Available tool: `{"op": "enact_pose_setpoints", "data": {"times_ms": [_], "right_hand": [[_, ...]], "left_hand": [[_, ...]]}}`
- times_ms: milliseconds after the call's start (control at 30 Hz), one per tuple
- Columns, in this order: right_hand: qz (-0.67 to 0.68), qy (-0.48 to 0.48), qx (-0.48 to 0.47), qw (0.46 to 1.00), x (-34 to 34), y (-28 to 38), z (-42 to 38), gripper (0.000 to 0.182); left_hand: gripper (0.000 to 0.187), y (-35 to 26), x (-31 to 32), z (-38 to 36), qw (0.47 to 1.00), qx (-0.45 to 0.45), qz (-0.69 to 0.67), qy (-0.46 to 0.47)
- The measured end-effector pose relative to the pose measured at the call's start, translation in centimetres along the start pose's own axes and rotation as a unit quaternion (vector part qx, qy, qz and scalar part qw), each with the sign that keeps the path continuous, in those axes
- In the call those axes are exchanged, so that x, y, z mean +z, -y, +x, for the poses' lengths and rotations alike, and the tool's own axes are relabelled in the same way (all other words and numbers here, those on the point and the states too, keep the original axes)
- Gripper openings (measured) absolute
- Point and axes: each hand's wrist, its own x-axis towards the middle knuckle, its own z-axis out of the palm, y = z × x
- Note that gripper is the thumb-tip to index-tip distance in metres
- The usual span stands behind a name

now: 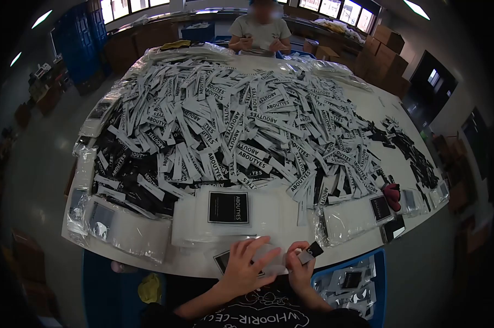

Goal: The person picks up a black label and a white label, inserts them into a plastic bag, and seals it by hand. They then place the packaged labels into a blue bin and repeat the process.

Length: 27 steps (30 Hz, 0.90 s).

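Note:
At the table's front edge my left hand (246, 266) has its fingers spread over a translucent plastic bag (270, 257), part of which it covers. A black label shows beneath that bag, to the left of the hand. Just right of it, my right hand (300, 268) is closed on a small black and grey packet (311, 251) that sticks up past the fingers. Beyond both hands lies a stack of white bags (269, 210) with a black ABOUTYES label (228, 208) on top.
A large heap of ABOUTYES strips (225, 120) covers the table (392, 136). Clear packs (129, 229) lie left, more packs (348, 218) right. A blue bin (381, 273) holds bagged items; another blue bin (102, 290) stands left. Across the table is a person (262, 33).

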Motion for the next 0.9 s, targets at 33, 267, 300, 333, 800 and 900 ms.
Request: {"op": "enact_pose_setpoints", "data": {"times_ms": [33, 267, 300, 333, 800, 900], "right_hand": [[-0.109, 0.043, -0.057, 0.992, -1.2, -0.1, 0.8, 0.016], [-0.397, 0.139, -0.056, 0.905, -2.2, 3.8, 2.9, 0.02], [-0.353, 0.111, 0.099, 0.924, -1.9, 4.5, 2.6, 0.02], [-0.255, 0.076, 0.02, 0.964, -1.7, 4.1, 2.6, 0.021], [0.027, 0.186, 0.034, 0.982, 2.7, 2.4, 3.3, 0.029], [0.078, 0.116, 0.11, 0.984, 1.9, 2.0, 2.8, 0.025]], "left_hand": [[0.068, 0.4, 0.3, -0.2, 1.0, -0.001, 0.0, 0.002], [0.074, 0.5, 0.4, -0.7, 0.983, -0.15, 0.058, 0.086], [0.075, 0.5, 0.4, -0.7, 0.976, -0.162, 0.068, 0.125], [0.075, 0.4, 0.4, -0.5, 0.977, -0.16, 0.068, 0.126], [0.092, 0.3, 1.0, -0.2, 0.998, -0.038, -0.014, -0.05], [0.08, 0.2, -0.4, 0.5, 0.99, -0.104, -0.076, -0.057]]}}
